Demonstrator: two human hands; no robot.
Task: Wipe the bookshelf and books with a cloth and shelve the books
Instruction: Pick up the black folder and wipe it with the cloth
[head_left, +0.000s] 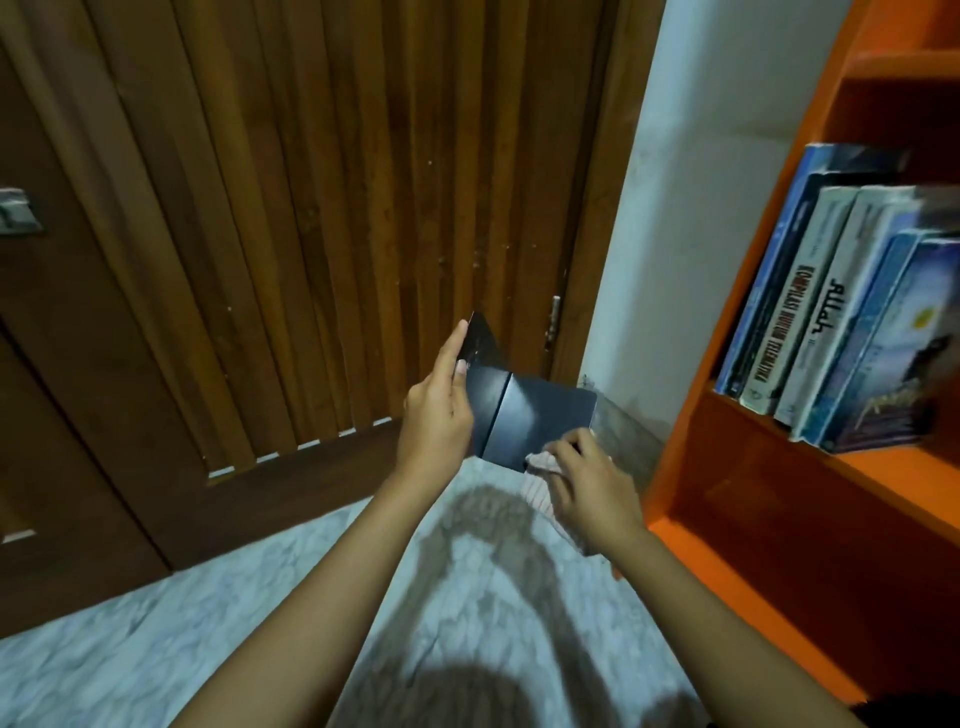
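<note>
Item: dark book (530, 415), which I see pinched at its left edge by the left hand (439, 410); right hand (592, 493) grips cloth (540, 483) against its lower corner (cover lifted). Orange bookshelf (727, 467) just right; floor (156, 649) below.

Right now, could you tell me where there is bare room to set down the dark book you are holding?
The lower compartment of the orange wooden bookshelf, under the row of leaning books, shows bare board. The pale marbled floor between the brown slatted door and the bookshelf is free too. The middle shelf is crowded with those books.
</note>
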